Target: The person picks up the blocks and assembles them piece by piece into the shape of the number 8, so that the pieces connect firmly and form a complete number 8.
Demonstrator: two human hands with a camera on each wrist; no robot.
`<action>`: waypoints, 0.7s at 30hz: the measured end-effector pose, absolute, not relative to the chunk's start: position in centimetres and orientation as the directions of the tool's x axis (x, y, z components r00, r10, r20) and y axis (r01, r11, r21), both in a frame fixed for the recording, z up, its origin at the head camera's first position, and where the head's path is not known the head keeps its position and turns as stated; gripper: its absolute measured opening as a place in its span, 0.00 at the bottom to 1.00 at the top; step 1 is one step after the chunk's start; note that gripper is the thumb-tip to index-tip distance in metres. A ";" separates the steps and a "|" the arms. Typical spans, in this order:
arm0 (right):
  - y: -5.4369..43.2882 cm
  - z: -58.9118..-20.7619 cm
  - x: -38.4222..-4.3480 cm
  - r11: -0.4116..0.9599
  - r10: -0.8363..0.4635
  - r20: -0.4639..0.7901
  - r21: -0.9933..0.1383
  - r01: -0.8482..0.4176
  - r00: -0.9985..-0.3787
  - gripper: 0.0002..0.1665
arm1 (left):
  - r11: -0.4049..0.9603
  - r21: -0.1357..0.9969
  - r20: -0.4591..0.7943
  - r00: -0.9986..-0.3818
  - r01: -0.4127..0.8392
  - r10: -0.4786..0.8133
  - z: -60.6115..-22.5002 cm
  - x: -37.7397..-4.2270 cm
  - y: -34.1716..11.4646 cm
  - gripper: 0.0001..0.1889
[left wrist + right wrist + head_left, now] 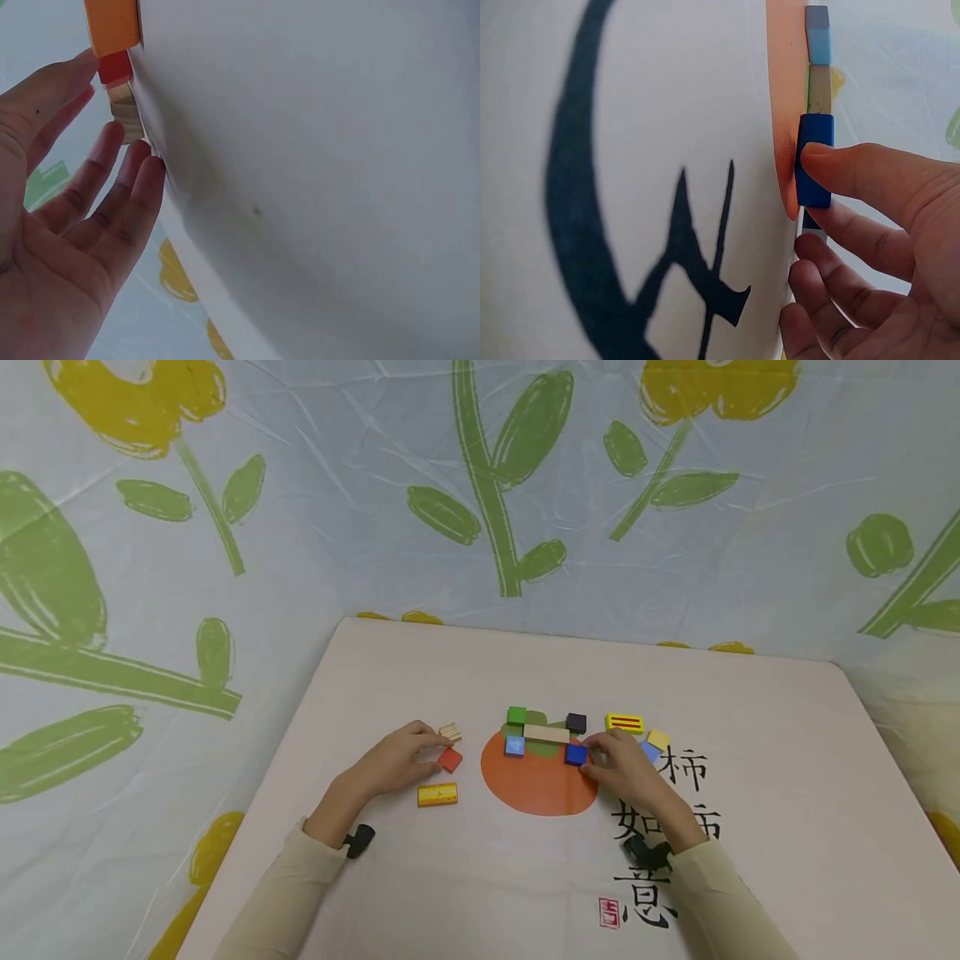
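Note:
My left hand (400,758) is at the left, with thumb and index finger pinching a small red block (450,760). In the left wrist view its other fingers spread loosely beside a striped wooden block (126,112). With my right hand (626,766) I pinch a dark blue block (576,754) at the right end of a group on the orange print. A plain wooden strip (547,734) lies in that group's middle. Around it sit a green block (516,716), a light blue block (514,746) and a black block (576,722).
A yellow block (437,794) lies in front of the left hand. Beyond the right hand are a yellow block with red stripes (624,723), a plain yellow block (658,739) and a blue one (649,752). The pale tablecloth (480,893) bears a printed orange persimmon (536,789) and black characters.

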State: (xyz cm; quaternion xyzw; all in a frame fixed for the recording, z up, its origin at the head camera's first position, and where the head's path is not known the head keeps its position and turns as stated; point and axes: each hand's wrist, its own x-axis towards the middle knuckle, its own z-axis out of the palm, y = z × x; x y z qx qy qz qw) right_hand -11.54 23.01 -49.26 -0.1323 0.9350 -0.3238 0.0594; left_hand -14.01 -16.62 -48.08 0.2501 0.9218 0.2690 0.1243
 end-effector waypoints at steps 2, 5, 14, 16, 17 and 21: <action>23.0 -49.3 -11.5 0.755 -0.288 -0.022 -0.620 -0.213 -0.957 0.15 | 0.746 0.525 -0.106 -0.838 0.410 0.535 -48.1 -14.1 -16.5 0.21; 23.0 -49.3 -11.5 0.754 -0.290 -0.019 -0.620 -0.216 -0.957 0.15 | 0.757 0.483 -0.108 -0.828 0.440 0.550 -48.3 -14.3 -16.4 0.22; 23.1 -49.3 -11.5 0.755 -0.275 -0.030 -0.626 -0.196 -0.961 0.16 | 0.753 0.391 -0.067 -0.800 0.529 0.597 -48.3 -14.3 -16.2 0.22; 23.1 -49.3 -11.5 0.754 -0.273 -0.033 -0.628 -0.193 -0.961 0.16 | 0.754 0.374 -0.064 -0.796 0.539 0.601 -48.3 -14.2 -16.2 0.22; 23.1 -49.3 -11.5 0.754 -0.273 -0.034 -0.628 -0.192 -0.961 0.16 | 0.756 0.369 -0.065 -0.796 0.540 0.601 -48.3 -14.2 -16.1 0.22; 23.1 -49.4 -11.6 0.753 -0.277 -0.033 -0.628 -0.196 -0.960 0.15 | 0.770 0.362 -0.085 -0.804 0.525 0.588 -48.2 -14.1 -15.9 0.21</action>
